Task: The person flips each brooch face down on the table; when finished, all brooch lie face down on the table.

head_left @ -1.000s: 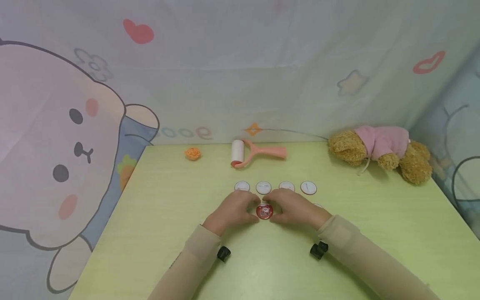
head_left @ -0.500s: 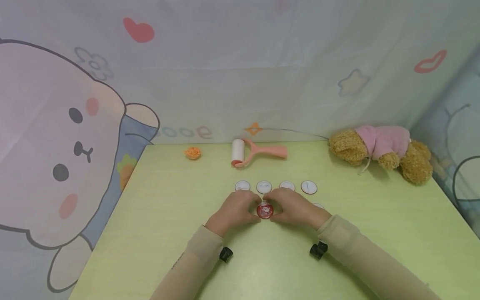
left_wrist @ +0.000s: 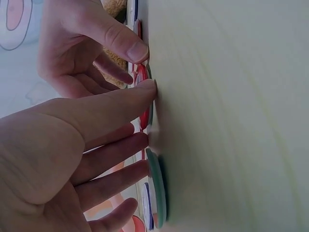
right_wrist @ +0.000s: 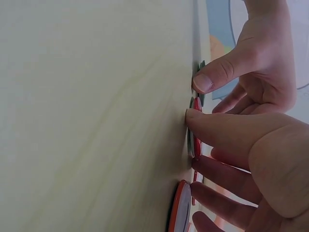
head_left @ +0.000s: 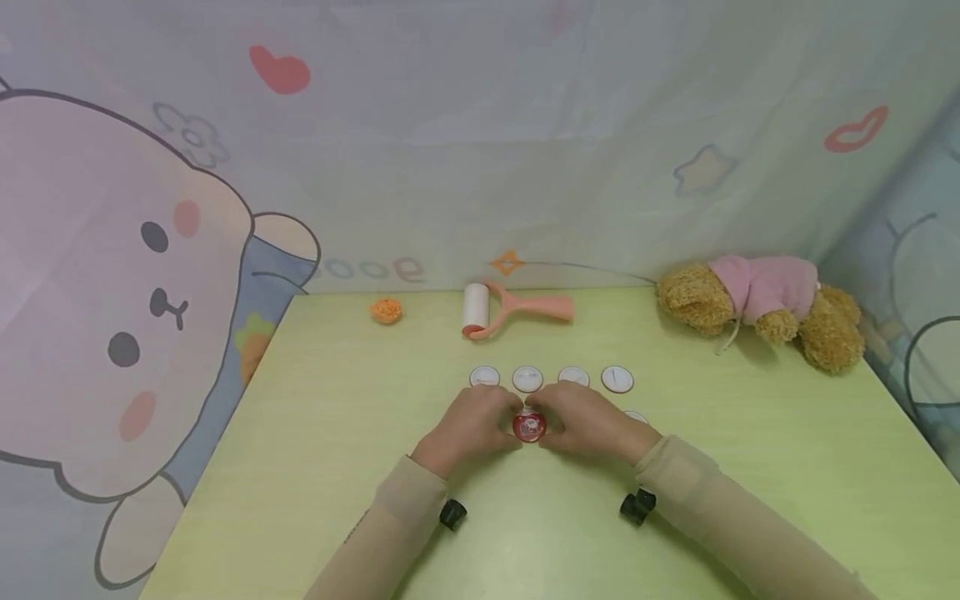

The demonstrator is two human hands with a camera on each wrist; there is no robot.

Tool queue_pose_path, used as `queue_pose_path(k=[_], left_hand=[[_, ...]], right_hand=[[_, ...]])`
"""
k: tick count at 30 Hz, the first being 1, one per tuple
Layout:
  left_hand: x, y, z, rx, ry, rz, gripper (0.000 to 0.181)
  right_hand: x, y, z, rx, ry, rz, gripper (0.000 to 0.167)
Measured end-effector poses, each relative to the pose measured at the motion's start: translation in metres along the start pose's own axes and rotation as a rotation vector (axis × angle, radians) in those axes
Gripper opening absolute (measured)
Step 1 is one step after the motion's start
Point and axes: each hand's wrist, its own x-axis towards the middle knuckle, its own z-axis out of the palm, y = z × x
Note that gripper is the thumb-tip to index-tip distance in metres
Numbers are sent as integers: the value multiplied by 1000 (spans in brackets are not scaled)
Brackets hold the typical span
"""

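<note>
A round red pin badge with a white picture lies on the table between the two hands. My left hand holds its left edge between curled thumb and forefinger. From the other side, my right hand grips the right edge in the same manner. Seen from the left wrist, a green-edged badge lies by the left hand's lower fingers. A red-rimmed badge sits close to the right fingers in the right wrist view. Both hands hide parts of the badges around them.
Beyond the hands runs a row of several white-backed badges, and another badge peeks out behind the right hand. Farther back lie an orange crumpled ball, a pink-handled lint roller and a teddy bear in pink.
The head view has shifted very slightly. Both hands stay around the red badge, with hardly any movement.
</note>
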Motion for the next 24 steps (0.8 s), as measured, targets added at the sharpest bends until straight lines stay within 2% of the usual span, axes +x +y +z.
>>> queue_pose_path(k=[12, 24], left_hand=[[0, -1, 2, 38, 33, 36, 27], [0, -1, 3, 24, 31, 17, 28]], right_hand=[[-1, -1, 0, -24, 18, -12, 32], [0, -1, 1, -16, 2, -8, 26]])
